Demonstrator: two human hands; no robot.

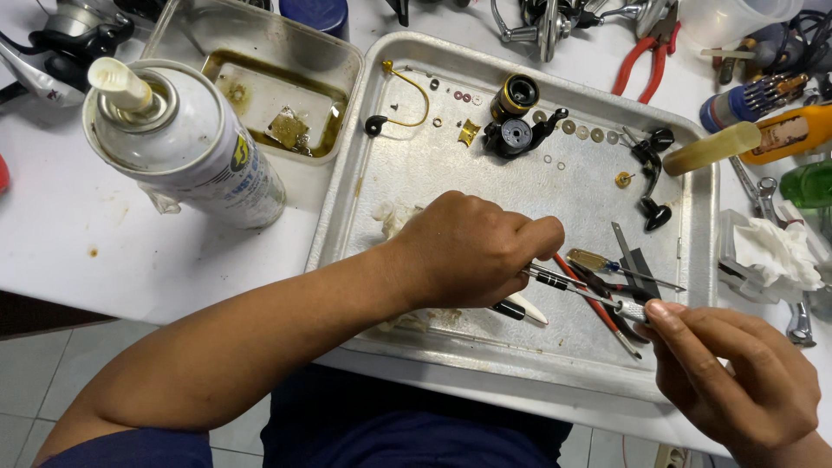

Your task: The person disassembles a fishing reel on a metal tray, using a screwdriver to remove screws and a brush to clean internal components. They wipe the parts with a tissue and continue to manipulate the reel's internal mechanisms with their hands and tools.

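Over the near edge of the metal tray [373, 182], the left hand [472, 251] is clenched around a thin metal shaft [582, 291], and the right hand [737, 381] pinches the shaft's other end between fingertips near the tray's near right corner. Screwdrivers [620, 269] lie just beyond the shaft. A spray can [186, 143] stands on the white desk [69, 234], left of the tray.

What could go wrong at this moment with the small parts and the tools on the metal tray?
1. The left hand and right hand hold a thin metal tool between them; a slip might poke a finger.
2. Tiny washers lie loose on the metal tray; a bump from either hand may scatter them.
3. The spray can stands next to the tray's left rim, close to the left forearm, and might get knocked over.
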